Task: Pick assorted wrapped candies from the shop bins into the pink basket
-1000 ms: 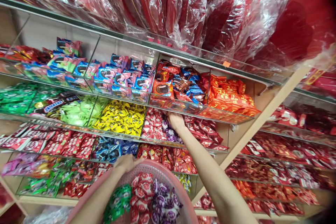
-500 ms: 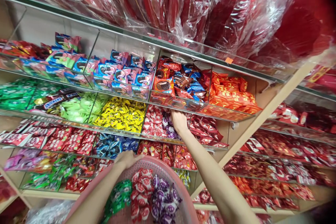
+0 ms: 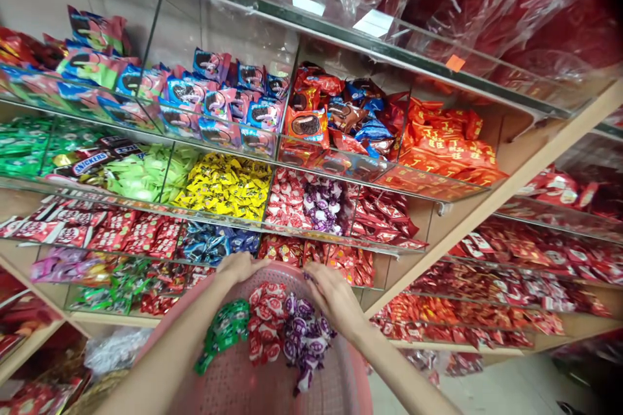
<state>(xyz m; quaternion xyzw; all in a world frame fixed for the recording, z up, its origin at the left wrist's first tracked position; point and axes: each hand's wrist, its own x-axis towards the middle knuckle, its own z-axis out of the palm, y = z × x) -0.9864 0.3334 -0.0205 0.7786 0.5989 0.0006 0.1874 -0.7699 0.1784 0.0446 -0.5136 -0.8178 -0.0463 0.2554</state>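
The hands are apart: the left hand (image 3: 238, 267) curls over the rim of a pink plastic basket (image 3: 233, 382), while the open right hand (image 3: 333, 298) sits just above purple-wrapped sweets (image 3: 306, 337) lying inside, beside red-and-white sweets (image 3: 265, 324).

two hands (image 3: 335, 298), one pink basket (image 3: 285, 270)

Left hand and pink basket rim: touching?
Touching. Head view: the left hand curls over the pink basket rim.
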